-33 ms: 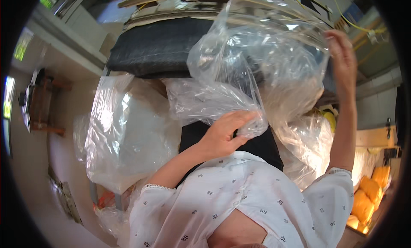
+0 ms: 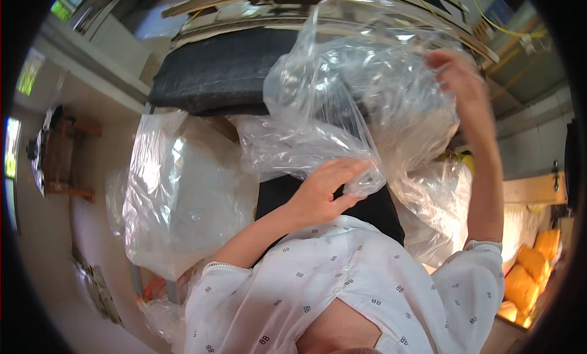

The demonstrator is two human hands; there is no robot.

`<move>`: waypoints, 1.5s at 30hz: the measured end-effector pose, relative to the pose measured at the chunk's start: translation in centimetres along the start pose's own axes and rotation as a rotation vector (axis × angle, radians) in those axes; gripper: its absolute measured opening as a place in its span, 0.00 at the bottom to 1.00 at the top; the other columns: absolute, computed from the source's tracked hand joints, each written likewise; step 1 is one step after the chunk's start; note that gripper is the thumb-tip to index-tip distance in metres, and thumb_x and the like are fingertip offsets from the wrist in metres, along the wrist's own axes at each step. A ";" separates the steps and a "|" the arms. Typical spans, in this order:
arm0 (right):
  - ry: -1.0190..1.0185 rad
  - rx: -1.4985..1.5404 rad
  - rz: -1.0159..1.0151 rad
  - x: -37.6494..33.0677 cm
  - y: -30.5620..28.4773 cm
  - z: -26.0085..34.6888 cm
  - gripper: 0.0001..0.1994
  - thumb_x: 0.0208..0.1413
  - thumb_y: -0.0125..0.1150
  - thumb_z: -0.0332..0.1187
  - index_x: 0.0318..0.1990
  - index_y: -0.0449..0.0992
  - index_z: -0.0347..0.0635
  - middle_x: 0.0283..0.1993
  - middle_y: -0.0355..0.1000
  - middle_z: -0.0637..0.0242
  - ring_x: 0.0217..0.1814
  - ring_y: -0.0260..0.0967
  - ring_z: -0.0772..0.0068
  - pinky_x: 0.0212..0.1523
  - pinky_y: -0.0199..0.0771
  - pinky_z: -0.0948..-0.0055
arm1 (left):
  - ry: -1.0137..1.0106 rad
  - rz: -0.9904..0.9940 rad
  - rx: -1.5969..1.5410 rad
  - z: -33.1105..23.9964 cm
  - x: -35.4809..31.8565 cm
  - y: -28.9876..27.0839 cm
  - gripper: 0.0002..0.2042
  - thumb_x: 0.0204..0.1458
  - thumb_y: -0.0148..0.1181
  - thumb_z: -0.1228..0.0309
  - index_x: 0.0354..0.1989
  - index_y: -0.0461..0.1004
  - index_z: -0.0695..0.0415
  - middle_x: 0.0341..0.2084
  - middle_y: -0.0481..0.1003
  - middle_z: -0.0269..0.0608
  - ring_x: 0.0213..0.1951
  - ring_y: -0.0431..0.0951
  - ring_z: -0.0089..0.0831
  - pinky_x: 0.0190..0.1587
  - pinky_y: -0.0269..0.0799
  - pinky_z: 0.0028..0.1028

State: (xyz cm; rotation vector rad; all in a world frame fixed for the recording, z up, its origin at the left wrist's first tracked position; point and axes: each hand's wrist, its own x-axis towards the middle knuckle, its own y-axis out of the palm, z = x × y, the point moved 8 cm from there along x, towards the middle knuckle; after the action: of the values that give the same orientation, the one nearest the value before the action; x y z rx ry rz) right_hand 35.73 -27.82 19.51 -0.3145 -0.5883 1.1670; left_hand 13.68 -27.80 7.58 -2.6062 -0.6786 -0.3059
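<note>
A large clear plastic bag or sheet (image 2: 379, 79) lies crumpled over the work surface in front of me. My left hand (image 2: 330, 192) is closed on a gathered end of it, close to my body, thumb and fingers pinching the folds. At the far right, my right hand (image 2: 458, 79) reaches over the plastic, slightly blurred. Its fingers look stretched and loosely apart at the edge of the sheet; any contact with the plastic is hard to make out. A black padded cloth-like piece (image 2: 220, 70) lies beside the plastic at the far left.
Another clear plastic bag (image 2: 189, 201) hangs at my left. More plastic (image 2: 437, 201) bunches at my right. Wooden strips (image 2: 244, 2) run along the back. Orange bundles (image 2: 531, 271) sit at the lower right, and a wooden stand (image 2: 67, 158) is at the left.
My right hand has moved left and inward, from beside the plastic's right edge to over it. My left hand keeps its grip in the same place.
</note>
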 end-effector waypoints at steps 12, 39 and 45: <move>0.154 0.568 0.430 -5.8 9.7 -3.4 0.04 0.54 0.54 0.28 0.33 0.70 0.37 0.28 0.64 0.77 0.29 0.57 0.90 0.29 0.58 0.87 | 0.032 -0.571 0.328 -2.4 2.2 -4.6 0.04 0.45 0.60 0.74 0.29 0.74 0.59 0.19 0.70 0.33 0.19 0.66 0.25 0.22 0.61 0.22; -0.331 -0.163 -0.214 -6.7 3.5 2.9 0.12 0.42 0.63 0.28 0.37 0.73 0.41 0.40 0.65 0.64 0.39 0.64 0.72 0.34 0.65 0.76 | 0.303 -0.470 0.274 -6.1 4.2 -7.8 0.07 0.39 0.62 0.83 0.28 0.75 0.61 0.24 0.74 0.35 0.25 0.71 0.23 0.26 0.66 0.18; -0.072 0.016 0.085 -8.3 6.0 -2.5 0.06 0.51 0.57 0.30 0.33 0.69 0.39 0.29 0.65 0.70 0.33 0.63 0.78 0.32 0.64 0.79 | 0.309 -0.559 0.297 -6.6 3.5 -9.2 0.05 0.42 0.60 0.83 0.28 0.74 0.60 0.30 0.73 0.38 0.31 0.71 0.24 0.32 0.66 0.19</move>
State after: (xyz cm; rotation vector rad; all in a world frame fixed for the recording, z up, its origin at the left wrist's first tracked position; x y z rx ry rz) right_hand 30.37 -33.10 12.11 -0.2868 -0.6335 1.2688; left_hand 11.34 -22.17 17.74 -1.9920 -1.2219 -0.6972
